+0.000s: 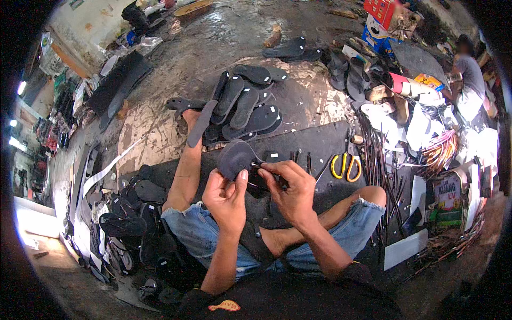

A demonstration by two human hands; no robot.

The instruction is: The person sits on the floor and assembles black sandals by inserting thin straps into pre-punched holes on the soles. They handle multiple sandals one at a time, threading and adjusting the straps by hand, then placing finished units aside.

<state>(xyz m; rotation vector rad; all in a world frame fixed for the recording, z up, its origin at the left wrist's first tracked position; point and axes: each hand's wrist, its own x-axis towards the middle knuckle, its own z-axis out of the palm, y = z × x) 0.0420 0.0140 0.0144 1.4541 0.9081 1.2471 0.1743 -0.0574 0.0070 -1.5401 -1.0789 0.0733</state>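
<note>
Centrally: left hand [226,196] closed around the lower edge of a dark grey rubber sandal sole [234,158], thumb pressed flat against its face, sole held upright above the lap. Right hand [290,188] pinched narrow on a thin dark strap piece [256,166] at the sole's right edge, fingertips touching it; exact grip hidden by the knuckles. Both hands over crossed bare legs in frayed blue denim shorts [352,226]. Directly beyond: flat black rubber work mat [320,141] on the floor, with yellow-handled scissors [346,166] lying just right of the right hand, apart from it. Farther ahead: loose heap of black cut-out soles [246,104], overlapping, some tilted. Left of the knee: second stack of dark soles [133,218], several with small white labels. Right side: bundle of thin dark strips [380,160], white paper pieces [424,125], another seated person [469,69] at the far right edge.
</note>
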